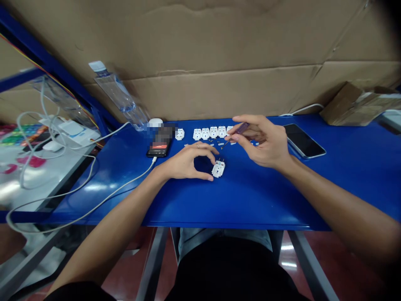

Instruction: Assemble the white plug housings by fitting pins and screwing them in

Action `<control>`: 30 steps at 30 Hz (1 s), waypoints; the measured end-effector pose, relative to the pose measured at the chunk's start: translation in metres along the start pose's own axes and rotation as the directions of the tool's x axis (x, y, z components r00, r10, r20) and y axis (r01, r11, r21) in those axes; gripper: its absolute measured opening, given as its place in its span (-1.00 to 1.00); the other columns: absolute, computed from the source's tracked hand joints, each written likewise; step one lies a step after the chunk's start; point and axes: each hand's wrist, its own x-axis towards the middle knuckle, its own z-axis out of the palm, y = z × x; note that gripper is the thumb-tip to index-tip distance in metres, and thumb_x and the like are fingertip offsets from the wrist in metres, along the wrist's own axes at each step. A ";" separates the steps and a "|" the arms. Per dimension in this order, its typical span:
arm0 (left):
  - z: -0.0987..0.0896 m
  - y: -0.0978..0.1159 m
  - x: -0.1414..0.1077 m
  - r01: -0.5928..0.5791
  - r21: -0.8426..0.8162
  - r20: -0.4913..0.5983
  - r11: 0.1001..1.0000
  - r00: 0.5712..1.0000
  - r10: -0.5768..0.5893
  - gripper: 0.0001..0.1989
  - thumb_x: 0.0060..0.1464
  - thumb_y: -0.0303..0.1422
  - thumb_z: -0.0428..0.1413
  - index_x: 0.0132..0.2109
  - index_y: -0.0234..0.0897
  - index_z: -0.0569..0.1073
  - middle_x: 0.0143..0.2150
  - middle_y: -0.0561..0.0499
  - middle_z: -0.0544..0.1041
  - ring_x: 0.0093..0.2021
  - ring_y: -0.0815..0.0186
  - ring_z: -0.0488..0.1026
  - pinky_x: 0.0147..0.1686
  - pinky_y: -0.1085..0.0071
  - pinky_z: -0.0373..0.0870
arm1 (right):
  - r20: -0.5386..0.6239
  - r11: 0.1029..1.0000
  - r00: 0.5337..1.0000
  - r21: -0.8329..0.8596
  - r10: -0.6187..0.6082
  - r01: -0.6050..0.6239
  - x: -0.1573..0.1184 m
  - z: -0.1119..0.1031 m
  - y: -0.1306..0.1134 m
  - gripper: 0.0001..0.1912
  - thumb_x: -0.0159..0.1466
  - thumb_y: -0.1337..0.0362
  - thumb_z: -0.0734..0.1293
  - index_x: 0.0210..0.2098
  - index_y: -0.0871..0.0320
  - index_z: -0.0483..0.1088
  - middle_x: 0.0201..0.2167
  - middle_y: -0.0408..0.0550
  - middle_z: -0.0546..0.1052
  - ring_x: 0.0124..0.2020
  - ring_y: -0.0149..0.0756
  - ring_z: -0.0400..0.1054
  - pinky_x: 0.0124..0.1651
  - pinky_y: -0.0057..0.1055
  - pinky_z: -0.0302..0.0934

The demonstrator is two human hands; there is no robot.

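Note:
My left hand (188, 161) curves in a C, with thumb and fingertips at the left edge of a white plastic plug piece (218, 169), seemingly steadying it on the blue table. Two thin metal pins stick up from the far side of that piece. In my right hand (261, 140) is a screwdriver (242, 128) with a purple handle, pinched by thumb and fingers. Its shaft slants down to the left, and a small brassy bit shows at the tip. Behind the hands stands a row of several similar white plug pieces (213, 132), partly hidden by my right hand.
Small loose parts (221, 144) lie before the row. Another plug piece (179, 134) sits beside a black phone (161, 141) with a white cable. A second phone (305, 141) lies right, a cardboard box (347, 104) behind it. A water bottle (120, 98) leans back left.

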 end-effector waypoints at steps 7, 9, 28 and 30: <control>0.014 -0.002 0.005 0.021 0.029 -0.026 0.999 0.999 -0.020 -0.78 0.28 -0.17 0.48 -0.07 -0.13 0.68 0.23 -0.10 0.69 0.27 0.01 0.62 0.36 -0.03 0.47 | -0.007 1.000 1.000 -0.005 -0.004 0.004 0.000 -0.002 0.007 -0.48 0.43 0.30 0.55 0.33 -0.17 0.57 -0.03 -0.21 0.80 -0.11 -0.12 0.80 0.06 -0.12 0.77; 0.013 -0.003 0.005 0.048 0.055 -0.074 0.997 0.996 -0.044 -0.75 0.27 -0.17 0.49 -0.07 -0.16 0.64 0.20 -0.10 0.68 0.26 0.02 0.61 0.34 0.00 0.47 | -0.010 1.000 1.000 -0.008 -0.007 0.007 0.000 -0.002 0.007 -0.48 0.42 0.30 0.55 0.33 -0.17 0.57 -0.03 -0.21 0.80 -0.11 -0.11 0.80 0.06 -0.12 0.77; -0.051 -0.053 -0.028 0.254 0.452 -0.165 0.855 0.966 -0.200 -0.80 0.41 -0.30 0.21 -0.04 -0.09 0.77 0.00 -0.08 0.79 -0.04 0.05 0.70 0.06 0.09 0.58 | 0.030 0.996 0.998 -0.067 -0.062 0.064 -0.002 -0.001 0.004 -0.51 0.42 0.32 0.53 0.30 -0.18 0.58 -0.02 -0.23 0.81 -0.08 -0.10 0.81 0.07 -0.12 0.78; -0.050 -0.052 -0.027 0.256 0.453 -0.163 0.854 0.966 -0.203 -0.79 0.41 -0.30 0.20 -0.03 -0.10 0.76 -0.01 -0.09 0.78 -0.03 0.05 0.70 0.07 0.07 0.59 | 0.028 0.995 0.998 -0.080 -0.059 0.061 -0.003 -0.001 0.004 -0.52 0.42 0.30 0.54 0.28 -0.18 0.59 -0.02 -0.23 0.81 -0.07 -0.08 0.81 0.07 -0.10 0.78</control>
